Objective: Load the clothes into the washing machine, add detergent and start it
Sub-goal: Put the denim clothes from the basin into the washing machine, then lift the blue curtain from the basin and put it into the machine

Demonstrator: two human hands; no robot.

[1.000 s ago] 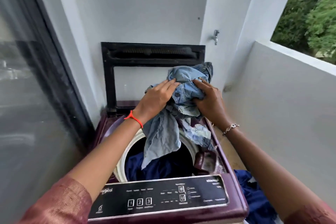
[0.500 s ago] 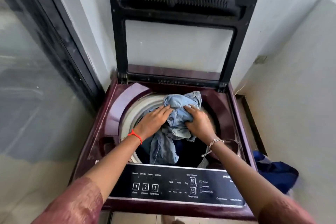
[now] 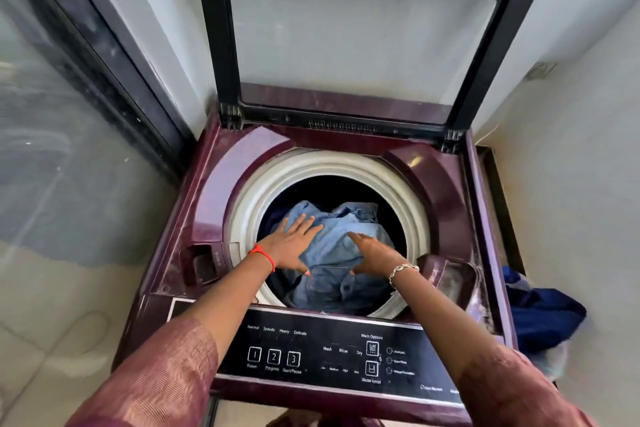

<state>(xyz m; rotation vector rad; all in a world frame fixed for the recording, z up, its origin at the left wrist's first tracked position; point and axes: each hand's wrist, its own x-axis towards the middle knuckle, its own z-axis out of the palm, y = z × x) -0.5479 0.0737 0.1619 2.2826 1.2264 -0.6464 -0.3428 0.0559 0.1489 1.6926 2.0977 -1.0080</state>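
Just changed: denim clothes (image 3: 332,239) brought down from above the opening a second ago, now lying inside the drum (image 3: 249,211) of the washing machine (image 3: 221,184), low of the pale rim and toward its near side.
Left hand (image 3: 291,246): no longer bunching the cloth; released, fingers straight and spread, palm flat on the left part of the denim, pressing down.
Right hand (image 3: 372,251): likewise let go of its earlier grip; fingers stretched out over the right part of the denim, touching it, grasping nothing.
Lid (image 3: 363,45): up and leaning back at the far side, as before.
Control panel (image 3: 329,354): at the near edge, between the forearms, untouched; numbered buttons on its left part.
Blue cloth (image 3: 543,319): on the floor just right of the machine, still outside the drum.
Meaning for the task: this load of denim judged to be in and being tamped down; loading probably not finished, given the blue cloth on the floor.
Still to do: detergent not in view anywhere, so not yet added by the look of it; start button not yet pressed.
Caution: sleeves and bracelet (image 3: 401,270) close to the rim while pulling back.
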